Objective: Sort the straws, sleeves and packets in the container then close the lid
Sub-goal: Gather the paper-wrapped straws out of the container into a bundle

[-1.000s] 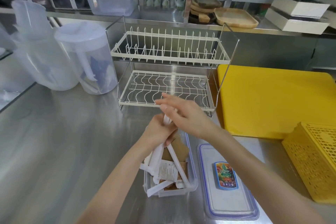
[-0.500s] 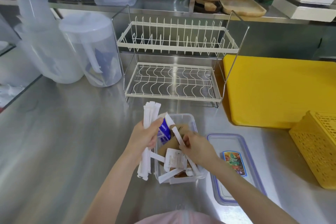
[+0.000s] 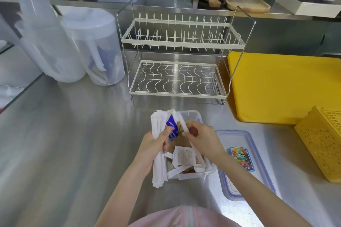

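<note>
With a bundle of wrapped straws (image 3: 158, 145) clenched in the left hand (image 3: 154, 146) over the left rim of the open container (image 3: 193, 175) and one straw (image 3: 184, 131) pinched by the right hand (image 3: 202, 139), loose packets (image 3: 184, 156) could be swept out over the near edge.

Container (image 3: 191, 116) contents partly hidden by hands; lid (image 3: 245, 164) label print unreadable.
</note>
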A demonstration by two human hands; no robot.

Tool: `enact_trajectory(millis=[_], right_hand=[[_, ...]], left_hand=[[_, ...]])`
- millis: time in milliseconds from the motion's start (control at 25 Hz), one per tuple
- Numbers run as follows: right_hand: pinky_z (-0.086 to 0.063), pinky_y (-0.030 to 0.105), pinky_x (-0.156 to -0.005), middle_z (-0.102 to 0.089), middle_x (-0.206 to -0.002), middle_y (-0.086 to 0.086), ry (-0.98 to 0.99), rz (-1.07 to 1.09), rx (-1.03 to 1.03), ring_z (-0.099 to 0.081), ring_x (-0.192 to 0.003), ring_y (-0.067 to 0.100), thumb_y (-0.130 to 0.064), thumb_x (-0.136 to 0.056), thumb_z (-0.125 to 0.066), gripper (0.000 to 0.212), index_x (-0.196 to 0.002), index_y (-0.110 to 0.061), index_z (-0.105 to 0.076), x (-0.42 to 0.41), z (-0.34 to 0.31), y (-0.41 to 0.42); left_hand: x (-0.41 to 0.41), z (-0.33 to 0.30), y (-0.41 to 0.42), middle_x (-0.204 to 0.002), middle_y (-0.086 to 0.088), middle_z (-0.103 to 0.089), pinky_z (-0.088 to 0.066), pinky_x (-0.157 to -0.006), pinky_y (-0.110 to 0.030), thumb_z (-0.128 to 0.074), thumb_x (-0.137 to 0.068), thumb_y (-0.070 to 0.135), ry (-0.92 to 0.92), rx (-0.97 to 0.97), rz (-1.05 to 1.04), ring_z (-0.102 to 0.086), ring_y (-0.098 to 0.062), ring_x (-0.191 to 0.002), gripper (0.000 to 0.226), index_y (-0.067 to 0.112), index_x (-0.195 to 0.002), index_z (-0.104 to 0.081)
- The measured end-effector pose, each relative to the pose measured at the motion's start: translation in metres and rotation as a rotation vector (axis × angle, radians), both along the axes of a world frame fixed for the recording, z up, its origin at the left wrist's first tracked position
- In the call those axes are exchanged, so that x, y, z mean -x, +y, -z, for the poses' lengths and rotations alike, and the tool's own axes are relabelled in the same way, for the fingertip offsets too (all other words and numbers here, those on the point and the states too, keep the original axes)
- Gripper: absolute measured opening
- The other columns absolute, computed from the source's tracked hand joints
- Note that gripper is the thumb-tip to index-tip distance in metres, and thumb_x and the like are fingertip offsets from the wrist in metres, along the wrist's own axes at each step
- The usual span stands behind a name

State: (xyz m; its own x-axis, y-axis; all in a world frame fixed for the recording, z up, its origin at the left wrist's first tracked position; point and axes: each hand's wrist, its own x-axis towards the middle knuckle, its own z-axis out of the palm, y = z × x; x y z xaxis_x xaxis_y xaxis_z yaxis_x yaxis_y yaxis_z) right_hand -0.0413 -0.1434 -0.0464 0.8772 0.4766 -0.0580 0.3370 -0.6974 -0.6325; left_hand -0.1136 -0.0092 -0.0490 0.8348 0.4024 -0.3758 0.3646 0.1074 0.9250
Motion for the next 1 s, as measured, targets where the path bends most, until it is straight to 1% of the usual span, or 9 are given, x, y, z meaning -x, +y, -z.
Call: enact_trajectory(millis=[200, 320, 400, 480, 560, 640, 680, 840, 1000], right_hand=[[-0.053, 0.036, -0.079, -0.069, -0.090, 0.008, -0.110, -0.100, -0.142, -0.062, -0.086, 0.022, -0.023, -0.088, -0.055, 0.017, -0.095, -0.012, -0.066, 0.017, -0.007, 0.014], [-0.054, 0.039, -0.081, -0.070, -0.089, 0.003, -0.154, -0.120, -0.147, -0.059, -0.092, 0.022, -0.028, -0.088, -0.055, 0.019, -0.097, -0.017, -0.067, 0.020, -0.004, 0.017], [-0.053, 0.042, -0.080, -0.071, -0.085, -0.001, -0.099, -0.164, -0.138, -0.059, -0.093, 0.023, -0.042, -0.084, -0.052, 0.028, -0.096, -0.023, -0.068, 0.021, -0.003, 0.018], [-0.050, 0.039, -0.086, -0.071, -0.086, -0.003, -0.063, -0.222, -0.118, -0.059, -0.095, 0.020, -0.048, -0.080, -0.051, 0.035, -0.099, -0.026, -0.069, 0.020, -0.003, 0.017], [-0.049, 0.027, -0.087, -0.068, -0.101, 0.000, -0.026, -0.234, -0.119, -0.056, -0.103, 0.016, -0.036, -0.085, -0.057, 0.028, -0.107, -0.024, -0.067, 0.019, -0.002, 0.010], [-0.045, 0.008, -0.077, -0.064, -0.110, 0.005, 0.000, -0.325, -0.096, -0.054, -0.101, 0.010, -0.023, -0.087, -0.059, 0.025, -0.109, -0.016, -0.066, 0.018, 0.000, 0.000], [-0.046, 0.006, -0.074, -0.064, -0.110, 0.007, 0.013, -0.413, -0.046, -0.056, -0.096, 0.009, -0.019, -0.086, -0.060, 0.024, -0.108, -0.012, -0.067, 0.019, 0.004, -0.004], [-0.050, 0.029, -0.089, -0.065, -0.114, 0.007, 0.097, -0.558, 0.267, -0.061, -0.098, 0.019, -0.019, -0.088, -0.056, 0.029, -0.116, -0.015, -0.063, 0.030, 0.014, -0.002], [-0.046, 0.029, -0.088, -0.066, -0.114, 0.009, 0.119, -0.598, 0.306, -0.059, -0.099, 0.021, -0.018, -0.089, -0.053, 0.027, -0.114, -0.012, -0.063, 0.029, 0.015, 0.003]], left_hand=[[0.003, -0.002, -0.011, -0.055, 0.003, -0.048, -0.041, -0.052, -0.018, -0.057, -0.088, 0.030, -0.123, 0.100, 0.020, -0.043, -0.007, -0.047, 0.023, 0.013, -0.074, -0.060], [0.007, 0.000, -0.014, -0.057, 0.005, -0.055, -0.044, -0.058, -0.021, -0.057, -0.089, 0.028, -0.137, 0.137, -0.045, -0.050, -0.007, -0.053, 0.017, 0.019, -0.078, -0.066], [0.011, 0.001, -0.012, -0.067, 0.003, -0.066, -0.050, -0.065, -0.026, -0.055, -0.090, 0.028, -0.150, 0.181, -0.069, -0.060, -0.011, -0.063, 0.016, 0.020, -0.086, -0.068], [0.014, 0.003, -0.007, -0.083, -0.003, -0.072, -0.054, -0.075, -0.035, -0.053, -0.091, 0.028, -0.161, 0.201, -0.070, -0.066, -0.019, -0.078, 0.018, 0.020, -0.094, -0.069], [0.017, 0.004, -0.001, -0.090, -0.005, -0.072, -0.054, -0.076, -0.036, -0.051, -0.092, 0.029, -0.158, 0.205, -0.103, -0.067, -0.021, -0.085, 0.021, 0.016, -0.097, -0.067], [0.020, 0.006, 0.008, -0.078, -0.001, -0.073, -0.054, -0.072, -0.032, -0.050, -0.092, 0.027, -0.164, 0.222, -0.192, -0.067, -0.019, -0.078, 0.021, 0.011, -0.090, -0.064], [0.022, 0.007, 0.012, -0.068, 0.003, -0.072, -0.054, -0.070, -0.031, -0.049, -0.093, 0.024, -0.171, 0.225, -0.233, -0.066, -0.018, -0.072, 0.020, 0.011, -0.084, -0.061], [0.026, 0.012, 0.020, -0.047, 0.008, -0.054, -0.049, -0.060, -0.029, -0.045, -0.095, 0.022, -0.196, 0.227, -0.259, -0.054, -0.012, -0.047, 0.022, 0.014, -0.076, -0.052], [0.026, 0.012, 0.021, -0.043, 0.011, -0.043, -0.041, -0.053, -0.022, -0.044, -0.096, 0.025, -0.180, 0.240, -0.269, -0.040, -0.005, -0.040, 0.022, 0.016, -0.077, -0.051]])
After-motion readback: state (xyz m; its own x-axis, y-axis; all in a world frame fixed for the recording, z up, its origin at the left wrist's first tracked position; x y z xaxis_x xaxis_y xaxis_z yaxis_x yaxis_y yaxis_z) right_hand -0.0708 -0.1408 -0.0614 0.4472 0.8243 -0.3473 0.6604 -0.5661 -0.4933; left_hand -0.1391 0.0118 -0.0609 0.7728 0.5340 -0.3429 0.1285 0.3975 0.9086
